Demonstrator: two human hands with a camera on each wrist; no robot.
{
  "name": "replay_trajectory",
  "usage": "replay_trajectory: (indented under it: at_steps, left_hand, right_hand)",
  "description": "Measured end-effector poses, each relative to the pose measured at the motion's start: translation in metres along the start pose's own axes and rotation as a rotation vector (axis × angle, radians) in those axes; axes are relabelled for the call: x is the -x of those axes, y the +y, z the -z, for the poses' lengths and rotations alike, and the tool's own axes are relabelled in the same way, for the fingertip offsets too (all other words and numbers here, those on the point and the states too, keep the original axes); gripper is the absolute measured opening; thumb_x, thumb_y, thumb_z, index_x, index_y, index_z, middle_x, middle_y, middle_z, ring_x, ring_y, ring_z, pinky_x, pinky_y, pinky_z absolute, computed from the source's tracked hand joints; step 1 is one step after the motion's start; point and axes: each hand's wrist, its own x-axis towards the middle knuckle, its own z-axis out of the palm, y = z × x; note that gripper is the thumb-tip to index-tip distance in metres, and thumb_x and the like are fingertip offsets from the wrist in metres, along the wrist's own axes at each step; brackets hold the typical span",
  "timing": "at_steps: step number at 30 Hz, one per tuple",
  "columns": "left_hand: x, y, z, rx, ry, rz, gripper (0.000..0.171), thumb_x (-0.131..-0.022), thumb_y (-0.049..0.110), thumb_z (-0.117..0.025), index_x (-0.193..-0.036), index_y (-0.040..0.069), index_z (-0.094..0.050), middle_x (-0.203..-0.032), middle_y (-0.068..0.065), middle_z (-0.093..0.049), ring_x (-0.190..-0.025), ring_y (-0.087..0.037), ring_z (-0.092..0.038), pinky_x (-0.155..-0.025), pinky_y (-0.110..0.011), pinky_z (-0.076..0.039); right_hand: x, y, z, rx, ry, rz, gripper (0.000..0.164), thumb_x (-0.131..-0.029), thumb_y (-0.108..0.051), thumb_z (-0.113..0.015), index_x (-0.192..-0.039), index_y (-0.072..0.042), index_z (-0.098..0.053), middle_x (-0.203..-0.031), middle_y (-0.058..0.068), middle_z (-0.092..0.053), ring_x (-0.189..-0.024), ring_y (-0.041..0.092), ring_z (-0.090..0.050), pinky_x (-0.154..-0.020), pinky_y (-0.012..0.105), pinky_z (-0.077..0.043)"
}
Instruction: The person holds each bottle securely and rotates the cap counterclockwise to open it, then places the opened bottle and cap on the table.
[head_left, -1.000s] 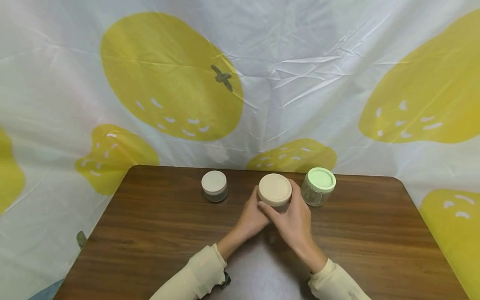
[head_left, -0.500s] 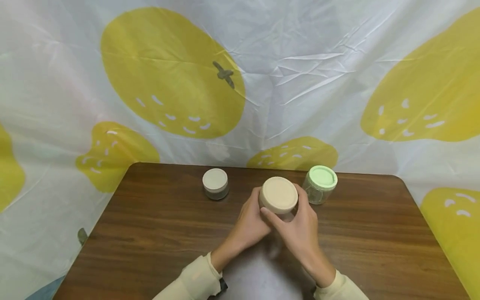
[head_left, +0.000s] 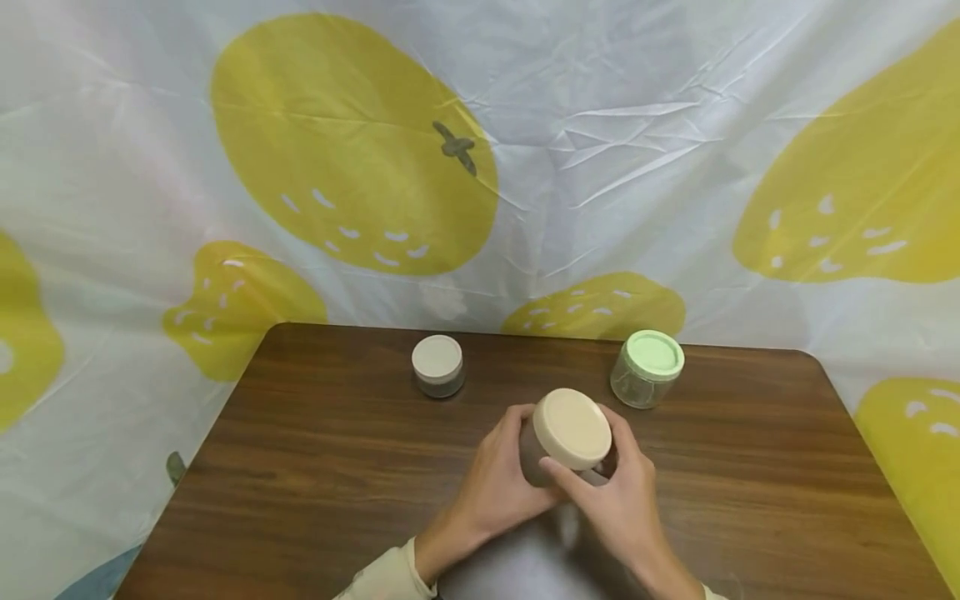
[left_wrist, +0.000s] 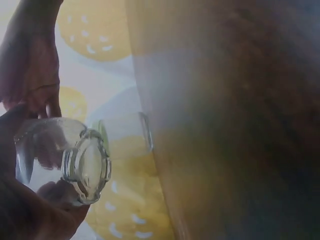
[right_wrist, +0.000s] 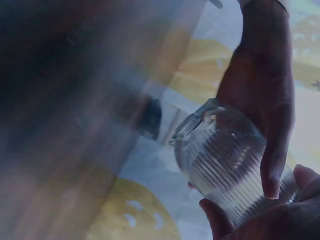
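Both hands hold a clear glass jar with a cream lid [head_left: 573, 428] above the wooden table. It tilts, lid leaning to the right in the head view. My left hand [head_left: 491, 479] wraps the jar's left side. My right hand [head_left: 621, 500] grips its right side, thumb just below the lid's edge. Ribbed glass shows on the jar body [right_wrist: 227, 165] in the right wrist view; in the left wrist view the jar's base [left_wrist: 90, 165] faces outward. Fingers behind the jar are partly hidden in the head view.
A small jar with a white lid [head_left: 438, 365] stands at the back of the table [head_left: 337, 450], left of centre. Toward the back right is a taller glass jar with a green lid [head_left: 648, 368]. Behind the table hangs a white cloth [head_left: 540, 208] with yellow fruit prints.
Both hands have brought the cream-lidded jar toward the person and slightly right, and its tilt has grown. The white-lidded and green-lidded jars stay in place on the table.
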Motion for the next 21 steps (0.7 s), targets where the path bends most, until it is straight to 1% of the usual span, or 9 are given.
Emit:
replay_trajectory:
  at_steps: [3,5,8,12,15,17,21]
  left_hand:
    - [0.006,0.002,-0.001,-0.048,-0.026,-0.015,0.083,-0.066,0.038,-0.096,-0.133,0.013,-0.053,-0.121,-0.002,-0.069,-0.109,-0.013,-0.069,-0.094,-0.034,-0.060]
    - [0.009,0.004,-0.002,-0.076,-0.038,-0.027,0.083,-0.064,0.038,-0.096,-0.131,0.013,-0.054,-0.118,0.000,-0.069,-0.104,-0.012,-0.069,-0.090,-0.031,-0.060]
    - [0.013,0.006,-0.003,-0.101,-0.058,-0.050,0.083,-0.062,0.038,-0.096,-0.129,0.012,-0.055,-0.115,0.002,-0.067,-0.101,-0.010,-0.068,-0.089,-0.027,-0.060]
    - [0.018,0.008,-0.003,-0.116,-0.094,-0.079,0.085,-0.061,0.037,-0.096,-0.131,0.013,-0.055,-0.118,0.002,-0.067,-0.102,-0.009,-0.067,-0.091,-0.025,-0.059]
    - [0.022,0.008,-0.001,-0.127,-0.129,-0.098,0.087,-0.059,0.035,-0.096,-0.133,0.013,-0.056,-0.118,0.003,-0.066,-0.102,-0.010,-0.068,-0.091,-0.025,-0.058]
    - [0.024,0.007,0.001,-0.145,-0.157,-0.105,0.088,-0.058,0.035,-0.097,-0.133,0.013,-0.056,-0.117,0.003,-0.066,-0.099,-0.011,-0.068,-0.089,-0.024,-0.058]
    - [0.029,0.007,0.004,-0.208,-0.207,-0.120,0.087,-0.058,0.038,-0.096,-0.133,0.013,-0.058,-0.116,0.003,-0.067,-0.099,-0.009,-0.067,-0.089,-0.023,-0.058]
  right_hand:
    - [0.009,0.006,0.004,-0.020,-0.022,-0.007,0.075,-0.079,-0.009,-0.092,-0.145,-0.012,-0.056,-0.135,0.009,-0.069,-0.111,0.001,-0.068,-0.090,0.015,-0.057]
    - [0.014,0.009,0.006,-0.038,-0.032,-0.006,0.073,-0.080,-0.006,-0.091,-0.143,-0.011,-0.056,-0.134,0.007,-0.068,-0.111,0.001,-0.068,-0.090,0.016,-0.057]
    - [0.022,0.011,0.009,-0.056,-0.033,-0.011,0.071,-0.080,-0.002,-0.089,-0.142,-0.009,-0.055,-0.133,0.005,-0.066,-0.111,0.003,-0.068,-0.091,0.017,-0.057]
    - [0.031,0.012,0.011,-0.079,-0.047,-0.072,0.070,-0.081,-0.003,-0.088,-0.142,-0.010,-0.053,-0.134,0.001,-0.065,-0.113,0.006,-0.068,-0.093,0.018,-0.055]
    - [0.037,0.014,0.013,-0.083,-0.078,-0.121,0.071,-0.083,-0.005,-0.087,-0.143,-0.011,-0.051,-0.135,0.000,-0.064,-0.113,0.007,-0.068,-0.093,0.021,-0.056]
    - [0.041,0.016,0.013,-0.085,-0.105,-0.135,0.072,-0.084,-0.005,-0.086,-0.145,-0.011,-0.049,-0.135,0.001,-0.063,-0.113,0.007,-0.068,-0.092,0.023,-0.058]
    - [0.047,0.023,0.015,-0.113,-0.159,-0.120,0.073,-0.086,-0.002,-0.084,-0.148,-0.011,-0.046,-0.136,0.002,-0.063,-0.113,0.008,-0.067,-0.090,0.026,-0.059]
